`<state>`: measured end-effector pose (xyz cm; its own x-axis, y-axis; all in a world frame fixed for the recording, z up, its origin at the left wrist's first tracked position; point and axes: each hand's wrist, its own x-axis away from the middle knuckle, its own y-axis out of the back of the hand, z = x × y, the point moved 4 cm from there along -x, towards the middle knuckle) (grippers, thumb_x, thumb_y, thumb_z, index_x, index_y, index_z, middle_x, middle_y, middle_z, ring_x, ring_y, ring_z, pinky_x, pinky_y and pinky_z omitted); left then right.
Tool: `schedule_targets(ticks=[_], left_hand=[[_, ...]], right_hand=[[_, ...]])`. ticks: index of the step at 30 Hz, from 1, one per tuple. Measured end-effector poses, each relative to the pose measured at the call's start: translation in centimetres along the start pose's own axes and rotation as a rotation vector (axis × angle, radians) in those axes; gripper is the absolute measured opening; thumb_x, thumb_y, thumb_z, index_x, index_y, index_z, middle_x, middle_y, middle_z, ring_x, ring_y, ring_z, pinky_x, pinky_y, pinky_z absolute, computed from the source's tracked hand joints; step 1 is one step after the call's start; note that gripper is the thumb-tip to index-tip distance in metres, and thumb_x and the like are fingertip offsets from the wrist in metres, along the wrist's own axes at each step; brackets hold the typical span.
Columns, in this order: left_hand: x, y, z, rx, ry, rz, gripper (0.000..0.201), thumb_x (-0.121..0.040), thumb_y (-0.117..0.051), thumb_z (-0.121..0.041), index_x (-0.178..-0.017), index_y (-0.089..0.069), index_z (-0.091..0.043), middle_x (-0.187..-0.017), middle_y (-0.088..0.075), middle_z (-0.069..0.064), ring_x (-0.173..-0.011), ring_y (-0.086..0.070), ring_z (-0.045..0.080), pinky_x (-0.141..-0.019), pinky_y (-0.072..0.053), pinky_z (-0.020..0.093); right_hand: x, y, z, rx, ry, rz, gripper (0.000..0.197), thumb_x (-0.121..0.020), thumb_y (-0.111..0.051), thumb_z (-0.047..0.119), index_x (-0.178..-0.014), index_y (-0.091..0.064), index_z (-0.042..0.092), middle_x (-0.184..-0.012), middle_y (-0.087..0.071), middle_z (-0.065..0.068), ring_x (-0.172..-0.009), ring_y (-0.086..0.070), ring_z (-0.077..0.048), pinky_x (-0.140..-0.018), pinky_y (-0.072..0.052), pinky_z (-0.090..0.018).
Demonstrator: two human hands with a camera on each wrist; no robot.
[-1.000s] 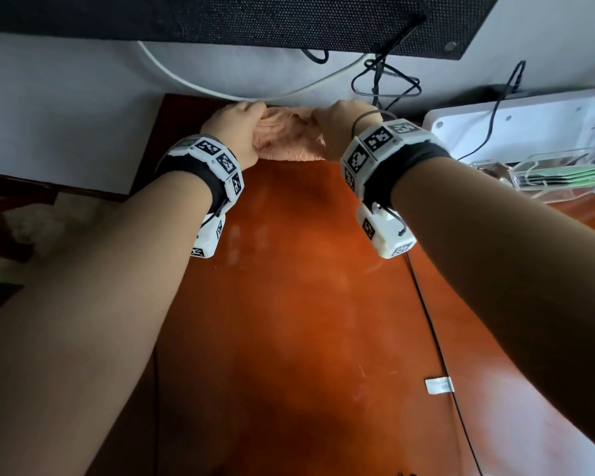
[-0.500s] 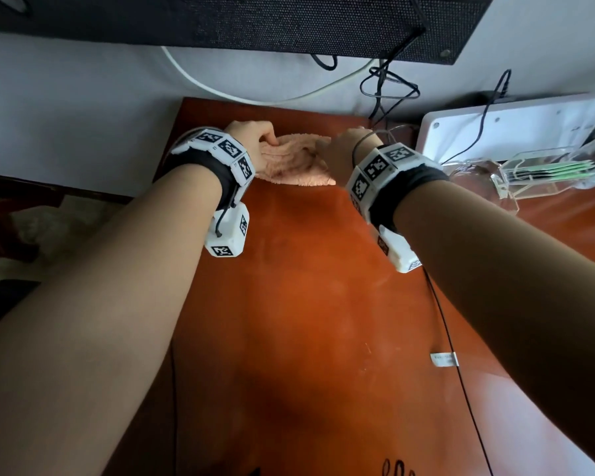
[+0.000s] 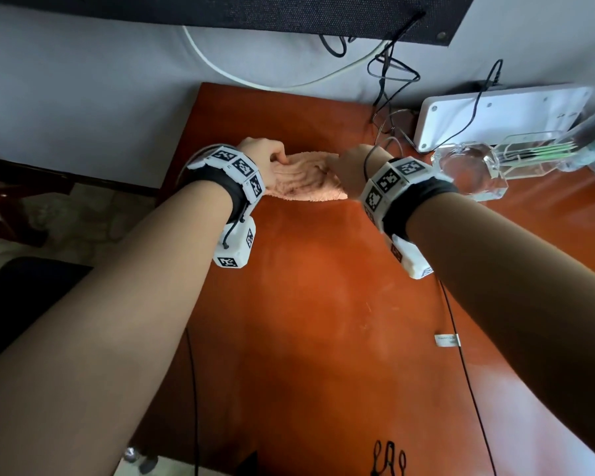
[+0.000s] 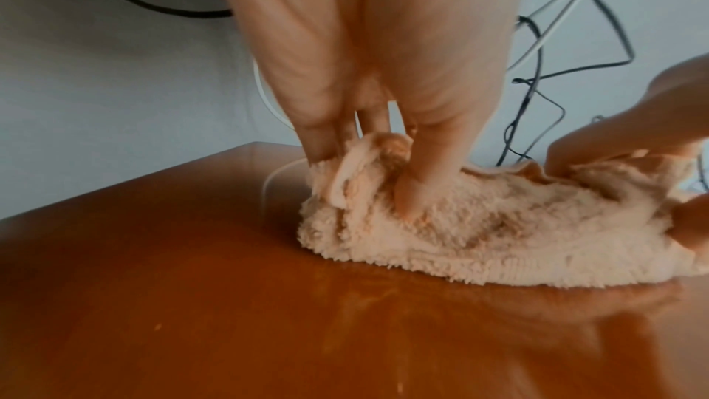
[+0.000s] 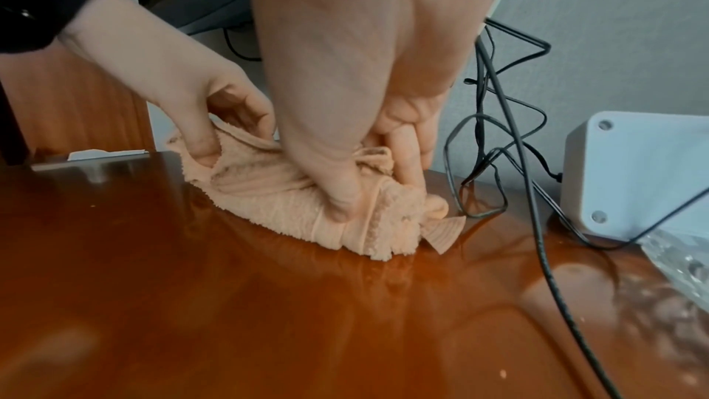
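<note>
Working a peach terry cloth (image 3: 303, 182), bunched into a ridge near the far end of the bench (image 3: 306, 304) and lying on the glossy wood between both hands. With the left hand (image 3: 261, 159), pinching the cloth's left end: thumb dug into the near side, fingers (image 4: 318, 120) curled over the far side. With the right hand (image 3: 351, 166), clamping the right end likewise: thumb pressed into the pile, fingers (image 5: 406, 144) folded round the gathered hem.

Likely, if swept further right, to snag the loose black cables (image 3: 389, 72) hanging down the wall to the bench just beside the cloth's right end, and through them to tug the white box (image 3: 495, 115). Liable also, on a wide stroke, to knock the clear glass dish (image 3: 471, 170) near the right wrist, or to drag the thin cable (image 3: 461, 338) running down the bench under the right forearm. Prone to leave streaks too, given so tight a bunch with little pile flat on the wood.

Hard to tell whether wiping, wringing or gathering. Hidden in the head view: most of both hands' fingers, behind knuckles and wrist bands. Darker patches on the pile: damp or dirt, impossible to say. Cut off at the frame edge: the clear holder (image 3: 543, 152) of green slips and the dark panel (image 3: 255, 12) above.
</note>
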<state>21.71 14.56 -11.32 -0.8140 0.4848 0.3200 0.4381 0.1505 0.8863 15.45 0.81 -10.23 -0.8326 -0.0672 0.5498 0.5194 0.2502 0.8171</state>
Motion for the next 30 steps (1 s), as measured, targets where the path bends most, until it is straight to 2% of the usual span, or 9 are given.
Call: schedule_targets(ticks=[2,6,9,13,18,21,25,30], left_hand=[[0.9,-0.3,-0.1,-0.020,-0.002,0.010,0.042,-0.075,-0.064,0.005,-0.111,-0.063,-0.018,-0.106,-0.064,0.009,-0.083,-0.056,0.024,-0.073,-0.053,0.032],[2.6,-0.9,-0.2,-0.027,-0.010,0.031,0.041,-0.077,-0.064,0.003,-0.112,-0.062,-0.018,-0.108,-0.063,0.009,-0.088,-0.056,0.025,-0.077,-0.052,0.033],[3.8,-1.3,-0.3,-0.031,-0.011,0.038,0.040,-0.078,-0.063,0.003,-0.112,-0.062,-0.017,-0.104,-0.062,0.008,-0.082,-0.051,0.022,-0.074,-0.050,0.031],[5.1,-1.8,-0.5,-0.052,-0.008,0.057,0.041,-0.077,-0.061,0.005,-0.111,-0.061,-0.018,-0.099,-0.060,0.009,-0.081,-0.051,0.023,-0.069,-0.048,0.030],[6.4,-2.5,-0.8,-0.102,-0.033,0.081,0.043,-0.077,-0.058,0.005,-0.114,-0.059,-0.018,-0.093,-0.058,0.007,-0.077,-0.050,0.023,-0.063,-0.039,0.028],[7.5,-3.0,-0.9,-0.110,-0.054,0.082,0.045,-0.075,-0.058,0.004,-0.114,-0.059,-0.018,-0.105,-0.062,0.007,-0.082,-0.051,0.022,-0.065,-0.038,0.028],[8.7,-3.9,-0.8,-0.130,-0.094,0.082,0.043,-0.078,-0.059,-0.001,-0.117,-0.057,-0.018,-0.118,-0.059,0.004,-0.102,-0.056,0.025,-0.074,-0.041,0.029],[9.4,-4.1,-0.8,-0.205,-0.143,0.123,0.046,-0.080,-0.067,-0.016,-0.123,-0.053,-0.020,-0.124,-0.054,0.004,-0.109,-0.054,0.025,-0.076,-0.038,0.027]], right_hand=[[0.7,-0.5,0.4,-0.003,-0.011,-0.025,0.038,-0.098,-0.041,0.017,-0.135,-0.041,0.007,-0.125,-0.058,-0.016,-0.113,-0.056,-0.033,-0.089,-0.047,-0.040],[1.6,-1.4,1.1,-0.035,-0.019,-0.026,0.039,-0.094,-0.049,0.014,-0.132,-0.044,0.012,-0.122,-0.060,-0.012,-0.110,-0.059,-0.030,-0.086,-0.049,-0.037],[2.2,-2.0,1.7,-0.066,-0.028,-0.023,0.038,-0.093,-0.050,0.013,-0.131,-0.046,0.013,-0.120,-0.061,-0.012,-0.107,-0.060,-0.030,-0.084,-0.050,-0.037],[3.1,-2.8,2.2,-0.082,-0.028,-0.020,0.040,-0.093,-0.049,0.013,-0.133,-0.045,0.013,-0.121,-0.060,-0.011,-0.109,-0.059,-0.030,-0.083,-0.049,-0.037],[4.3,-3.6,3.0,-0.119,-0.023,-0.023,0.041,-0.095,-0.047,0.014,-0.136,-0.043,0.017,-0.122,-0.060,-0.009,-0.111,-0.059,-0.028,-0.086,-0.048,-0.036],[4.9,-4.0,3.4,-0.097,-0.024,-0.010,0.042,-0.095,-0.050,0.016,-0.136,-0.043,0.017,-0.123,-0.059,-0.009,-0.112,-0.058,-0.028,-0.085,-0.047,-0.036],[5.7,-4.5,3.7,-0.070,-0.019,0.005,0.038,-0.094,-0.052,0.018,-0.131,-0.046,0.014,-0.117,-0.061,-0.009,-0.107,-0.060,-0.028,-0.076,-0.045,-0.032],[6.6,-4.6,4.2,-0.070,-0.010,0.019,0.042,-0.092,-0.054,0.015,-0.133,-0.043,0.014,-0.111,-0.062,-0.008,-0.095,-0.060,-0.026,-0.070,-0.044,-0.031]])
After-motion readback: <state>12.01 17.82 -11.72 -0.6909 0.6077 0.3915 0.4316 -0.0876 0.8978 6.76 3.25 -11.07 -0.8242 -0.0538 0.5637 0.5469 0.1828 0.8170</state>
